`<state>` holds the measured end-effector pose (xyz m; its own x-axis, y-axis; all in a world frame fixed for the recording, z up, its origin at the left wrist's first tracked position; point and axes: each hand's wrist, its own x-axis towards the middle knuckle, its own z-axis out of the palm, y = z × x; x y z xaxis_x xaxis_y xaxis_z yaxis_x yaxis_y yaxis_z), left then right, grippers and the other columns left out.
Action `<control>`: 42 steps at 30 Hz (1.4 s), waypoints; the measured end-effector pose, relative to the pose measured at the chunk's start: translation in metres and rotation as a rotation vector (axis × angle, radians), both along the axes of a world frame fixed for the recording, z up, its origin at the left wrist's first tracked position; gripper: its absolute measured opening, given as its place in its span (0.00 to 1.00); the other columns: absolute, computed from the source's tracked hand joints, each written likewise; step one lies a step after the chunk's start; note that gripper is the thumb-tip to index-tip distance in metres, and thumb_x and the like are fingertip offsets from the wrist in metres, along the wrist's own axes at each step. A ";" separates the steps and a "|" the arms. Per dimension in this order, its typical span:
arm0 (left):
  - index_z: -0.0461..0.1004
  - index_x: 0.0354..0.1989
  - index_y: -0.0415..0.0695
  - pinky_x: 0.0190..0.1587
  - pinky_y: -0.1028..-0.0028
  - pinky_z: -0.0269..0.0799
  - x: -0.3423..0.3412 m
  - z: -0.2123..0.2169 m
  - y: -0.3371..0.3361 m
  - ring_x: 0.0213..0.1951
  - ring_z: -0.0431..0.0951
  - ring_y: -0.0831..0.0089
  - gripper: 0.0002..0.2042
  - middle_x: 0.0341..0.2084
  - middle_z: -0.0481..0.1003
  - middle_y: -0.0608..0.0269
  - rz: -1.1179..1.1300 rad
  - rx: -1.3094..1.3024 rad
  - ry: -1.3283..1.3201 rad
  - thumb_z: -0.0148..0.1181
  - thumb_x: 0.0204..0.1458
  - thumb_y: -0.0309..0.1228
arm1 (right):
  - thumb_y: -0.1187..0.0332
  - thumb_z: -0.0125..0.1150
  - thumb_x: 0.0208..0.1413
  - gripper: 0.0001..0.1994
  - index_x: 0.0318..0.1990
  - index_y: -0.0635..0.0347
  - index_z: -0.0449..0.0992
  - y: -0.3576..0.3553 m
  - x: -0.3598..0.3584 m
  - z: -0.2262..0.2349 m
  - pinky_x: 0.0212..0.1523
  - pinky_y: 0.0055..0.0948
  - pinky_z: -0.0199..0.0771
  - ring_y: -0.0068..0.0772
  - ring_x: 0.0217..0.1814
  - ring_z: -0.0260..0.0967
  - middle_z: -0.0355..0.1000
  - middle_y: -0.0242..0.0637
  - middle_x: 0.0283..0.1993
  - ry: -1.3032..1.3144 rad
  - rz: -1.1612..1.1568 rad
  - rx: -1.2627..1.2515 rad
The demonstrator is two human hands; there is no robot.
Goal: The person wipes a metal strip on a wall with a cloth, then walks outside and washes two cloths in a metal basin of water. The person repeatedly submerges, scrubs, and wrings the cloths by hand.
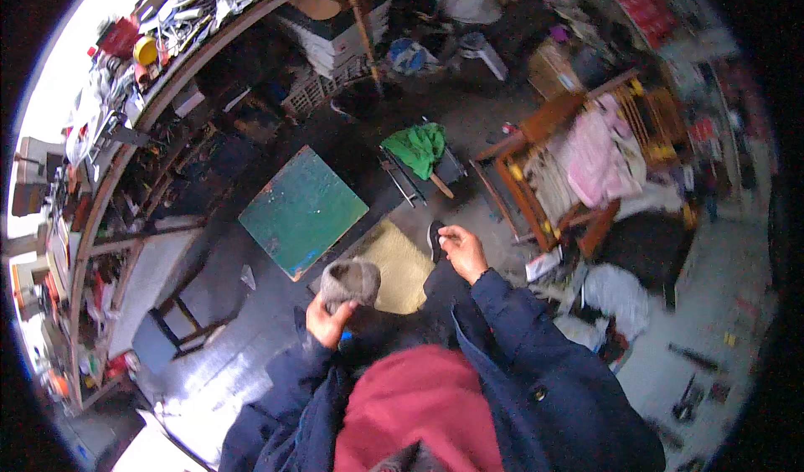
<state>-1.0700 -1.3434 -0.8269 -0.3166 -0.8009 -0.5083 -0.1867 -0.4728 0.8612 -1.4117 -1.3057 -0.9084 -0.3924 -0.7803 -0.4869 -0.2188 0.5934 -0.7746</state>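
My left hand grips a grey-brown, fuzzy, cup-shaped piece of fabric by its lower edge, with the thumb on the near side. Its hollow opening shows at the upper left; whether it is a hat or something else I cannot tell. Off to the right, my right hand is raised with thumb and fingers pinched together, apart from the fabric. Whatever lies in that pinch is too small to make out. Below both hands spreads a pale yellow, rough-textured pad. A dark shoe shows just left of the right fingertips.
A low green-topped table stands ahead to the left. Beyond the pad, a small folding stool carries a green cloth. A wooden chair with pink fabric sits at the right. Cluttered shelving curves along the left.
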 end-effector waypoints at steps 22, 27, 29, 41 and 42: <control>0.62 0.66 0.39 0.60 0.68 0.69 -0.150 -0.127 0.119 0.54 0.76 0.65 0.33 0.50 0.77 0.52 0.367 0.545 -0.346 0.69 0.51 0.26 | 0.61 0.66 0.50 0.23 0.53 0.60 0.77 -0.220 -0.165 -0.400 0.48 0.51 0.76 0.58 0.45 0.78 0.78 0.56 0.39 0.544 0.460 0.177; 0.53 0.74 0.46 0.58 0.63 0.74 -0.139 -0.126 0.112 0.56 0.79 0.48 0.45 0.53 0.76 0.40 0.137 0.388 -0.524 0.73 0.48 0.32 | 0.69 0.61 0.52 0.10 0.41 0.62 0.80 -0.104 -0.054 -0.251 0.48 0.38 0.76 0.40 0.45 0.78 0.80 0.43 0.39 -0.294 0.476 0.149; 0.50 0.75 0.48 0.57 0.62 0.75 -0.128 -0.126 0.115 0.55 0.79 0.47 0.47 0.54 0.76 0.40 0.089 0.393 -0.501 0.74 0.47 0.32 | 0.69 0.64 0.53 0.12 0.44 0.62 0.80 -0.045 0.003 -0.173 0.49 0.36 0.75 0.36 0.44 0.78 0.80 0.40 0.39 -0.674 0.749 0.131; 0.78 0.47 0.42 0.46 0.73 0.76 -0.055 -0.135 0.184 0.40 0.80 0.78 0.16 0.37 0.82 0.65 0.452 0.539 -0.069 0.74 0.51 0.27 | 0.67 0.72 0.55 0.36 0.68 0.65 0.62 0.008 0.002 -0.363 0.64 0.37 0.71 0.41 0.62 0.72 0.72 0.50 0.61 0.132 0.633 0.580; 0.78 0.48 0.43 0.46 0.73 0.76 -0.052 -0.139 0.189 0.40 0.80 0.77 0.16 0.38 0.82 0.64 0.409 0.543 -0.088 0.74 0.51 0.27 | 0.66 0.75 0.52 0.39 0.69 0.66 0.61 0.011 0.002 -0.390 0.66 0.38 0.69 0.42 0.64 0.70 0.71 0.52 0.63 0.418 0.741 0.659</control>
